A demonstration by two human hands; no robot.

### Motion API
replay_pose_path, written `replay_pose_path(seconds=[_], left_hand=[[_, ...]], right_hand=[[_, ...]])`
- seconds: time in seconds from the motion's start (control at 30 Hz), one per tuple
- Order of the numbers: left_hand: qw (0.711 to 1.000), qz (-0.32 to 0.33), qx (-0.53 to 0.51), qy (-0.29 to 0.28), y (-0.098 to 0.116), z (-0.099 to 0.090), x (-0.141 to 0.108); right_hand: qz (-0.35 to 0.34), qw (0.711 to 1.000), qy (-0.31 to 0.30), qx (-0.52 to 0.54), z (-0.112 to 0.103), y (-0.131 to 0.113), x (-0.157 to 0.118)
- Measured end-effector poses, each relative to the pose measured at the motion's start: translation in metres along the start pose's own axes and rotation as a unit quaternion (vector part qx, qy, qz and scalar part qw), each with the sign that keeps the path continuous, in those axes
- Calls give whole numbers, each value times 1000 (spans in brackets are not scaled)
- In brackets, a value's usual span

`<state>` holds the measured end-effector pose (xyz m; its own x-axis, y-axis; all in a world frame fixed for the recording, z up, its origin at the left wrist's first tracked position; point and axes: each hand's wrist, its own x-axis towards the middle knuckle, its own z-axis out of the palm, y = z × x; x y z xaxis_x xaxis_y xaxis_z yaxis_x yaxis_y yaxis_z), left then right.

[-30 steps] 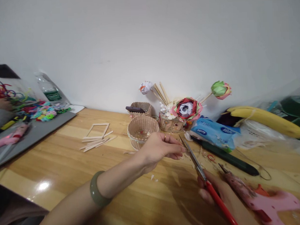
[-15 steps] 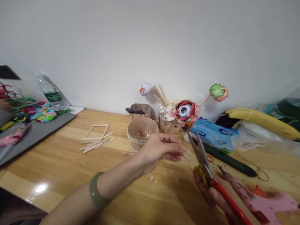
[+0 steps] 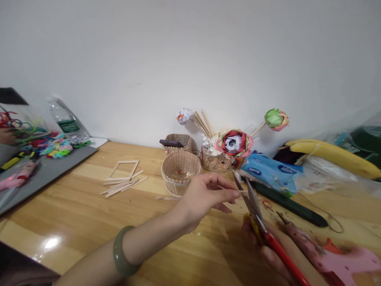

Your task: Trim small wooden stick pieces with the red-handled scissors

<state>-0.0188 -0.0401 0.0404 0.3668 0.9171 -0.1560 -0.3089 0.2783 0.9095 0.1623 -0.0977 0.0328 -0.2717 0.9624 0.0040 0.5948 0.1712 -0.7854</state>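
Observation:
My left hand (image 3: 211, 196) pinches a short wooden craft stick (image 3: 243, 193) between thumb and fingers. The stick's free end lies between the parted blades of the scissors (image 3: 258, 222), which have red and yellow handles. Around those handles my right hand (image 3: 269, 253) is closed. Just behind my left hand stands a round basket made of craft sticks (image 3: 171, 186), with a beaded trim around it. A pink glue gun (image 3: 341, 258) lies on the table to the right of my right hand.
Left of the basket lie a square stick frame (image 3: 118, 178) and several loose sticks (image 3: 123, 188). Behind stand paper flowers (image 3: 234, 143) in a pot. A blue wipes pack (image 3: 269, 171), dark green bar (image 3: 292, 206) and bananas (image 3: 334, 154) lie right. Another person's hand (image 3: 2, 136) is far left.
My left hand has turned and brought the stick between the scissor blades. The scissors have shifted slightly left, blades still apart.

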Motion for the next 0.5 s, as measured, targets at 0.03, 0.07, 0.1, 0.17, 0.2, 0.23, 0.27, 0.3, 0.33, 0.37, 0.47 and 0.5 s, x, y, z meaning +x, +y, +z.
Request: replay_pose_path(seconds=[0.03,0.07,0.1,0.17,0.2,0.23,0.27,0.3,0.33,0.37,0.47,0.5], left_hand=[[1000,2,5,7,-1,1,0],[1000,1,8,12,-1,2,-1],[1000,-3,8,14,-2,3,-1],[1000,-10,1,14,-2,4,-2],[1000,-11,-1,12,-3,5,-2],[1000,-11,-2,10,-3,5,-3],[1000,-10,-2,9,-4,4,-3],[1000,-9,-1,8,-5,4,-3],[1000,-9,-1,8,-5,4,-2],[1000,-9,0,8,-6,3,-2],[1000,-12,1,8,-7,4,-1],[1000,-15,-1,9,-7,4,-1]], right_hand=[[4,1000,-16,6,0,0,0],[10,999,-34,14,-1,0,0],[17,999,-45,20,-2,0,1],[31,998,-48,30,-5,2,2],[37,998,-46,35,-6,3,3],[44,997,-45,40,-7,3,5],[51,997,-50,42,-7,4,6],[58,996,-53,41,-7,4,7],[65,996,-52,34,-6,5,7],[71,996,-50,24,-4,5,7],[81,996,-15,-20,3,4,5],[84,996,0,-31,6,4,4]])
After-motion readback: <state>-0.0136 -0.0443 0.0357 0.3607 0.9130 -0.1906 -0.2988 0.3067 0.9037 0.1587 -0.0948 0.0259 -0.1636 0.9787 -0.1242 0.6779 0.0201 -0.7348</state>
